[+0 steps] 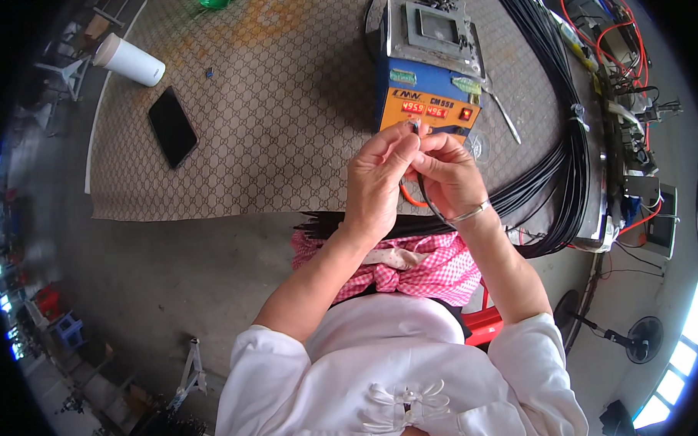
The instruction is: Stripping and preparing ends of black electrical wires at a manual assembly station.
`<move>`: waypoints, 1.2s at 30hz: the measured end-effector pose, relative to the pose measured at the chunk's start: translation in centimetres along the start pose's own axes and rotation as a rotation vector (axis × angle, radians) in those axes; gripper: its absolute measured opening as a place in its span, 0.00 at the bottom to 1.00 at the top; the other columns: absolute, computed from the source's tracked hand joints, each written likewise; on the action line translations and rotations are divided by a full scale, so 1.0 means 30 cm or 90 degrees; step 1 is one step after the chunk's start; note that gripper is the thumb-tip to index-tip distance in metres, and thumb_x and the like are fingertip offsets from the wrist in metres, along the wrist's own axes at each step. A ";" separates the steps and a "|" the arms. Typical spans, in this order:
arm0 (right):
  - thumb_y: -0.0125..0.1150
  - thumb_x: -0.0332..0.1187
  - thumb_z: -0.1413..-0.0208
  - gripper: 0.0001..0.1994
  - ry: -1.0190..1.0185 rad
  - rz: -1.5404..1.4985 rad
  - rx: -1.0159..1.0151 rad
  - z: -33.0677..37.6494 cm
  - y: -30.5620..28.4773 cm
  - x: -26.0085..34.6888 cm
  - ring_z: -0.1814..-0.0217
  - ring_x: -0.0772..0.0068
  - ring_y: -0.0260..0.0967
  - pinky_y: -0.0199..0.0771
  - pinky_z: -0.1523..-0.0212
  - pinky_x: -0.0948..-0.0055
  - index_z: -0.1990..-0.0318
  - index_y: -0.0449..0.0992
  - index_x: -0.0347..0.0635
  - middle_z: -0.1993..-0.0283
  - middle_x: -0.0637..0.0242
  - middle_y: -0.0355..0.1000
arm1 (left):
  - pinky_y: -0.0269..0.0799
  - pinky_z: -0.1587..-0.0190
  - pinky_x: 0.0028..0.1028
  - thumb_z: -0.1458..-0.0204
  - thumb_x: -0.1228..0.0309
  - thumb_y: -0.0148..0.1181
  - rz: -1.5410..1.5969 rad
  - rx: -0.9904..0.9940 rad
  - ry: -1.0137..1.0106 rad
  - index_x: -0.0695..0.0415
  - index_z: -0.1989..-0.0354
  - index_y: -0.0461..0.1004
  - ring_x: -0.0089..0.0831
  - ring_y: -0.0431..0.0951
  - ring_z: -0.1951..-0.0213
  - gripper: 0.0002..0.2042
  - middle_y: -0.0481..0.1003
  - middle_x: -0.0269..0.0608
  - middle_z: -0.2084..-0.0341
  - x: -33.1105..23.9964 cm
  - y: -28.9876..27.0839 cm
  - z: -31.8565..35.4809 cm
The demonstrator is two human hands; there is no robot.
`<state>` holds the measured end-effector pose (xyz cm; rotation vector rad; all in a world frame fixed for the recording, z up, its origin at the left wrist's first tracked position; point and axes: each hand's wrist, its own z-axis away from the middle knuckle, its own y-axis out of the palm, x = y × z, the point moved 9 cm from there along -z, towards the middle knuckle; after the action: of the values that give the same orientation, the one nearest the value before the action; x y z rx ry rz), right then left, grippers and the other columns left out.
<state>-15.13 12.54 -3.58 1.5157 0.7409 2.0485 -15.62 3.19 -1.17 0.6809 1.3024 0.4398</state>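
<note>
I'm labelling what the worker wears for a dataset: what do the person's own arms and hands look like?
The left hand and right hand are both ungloved. Loose white sleeves end near the elbows, leaving the forearms bare. A thin, silver-coloured bracelet circles the right wrist; none shows on the left.

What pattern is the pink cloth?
The cloth is checked pink and white, clearest in the head view.

Blue-and-orange box (pixel 427 81) bears dark lettering (pixel 408 95) on its orange front (pixel 392 115), above two red digital readouts (pixel 413 107) showing lit digits; white tumbler (pixel 130 61) carries a small dark mark (pixel 158 72) (too tiny to read).
</note>
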 end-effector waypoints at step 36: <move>0.59 0.49 0.54 0.23 0.097 0.674 0.198 0.083 0.025 0.075 0.74 0.82 0.61 0.63 0.73 0.79 0.61 0.74 0.35 0.77 0.68 0.67 | 0.62 0.75 0.15 0.51 0.74 0.54 -0.070 0.021 -0.174 0.66 0.63 0.72 0.16 0.66 0.78 0.09 0.73 0.38 0.76 0.063 -0.123 0.075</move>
<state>-13.40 13.82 -0.92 2.2579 0.3047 2.9070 -13.28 1.25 -4.78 0.6686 1.0829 0.2266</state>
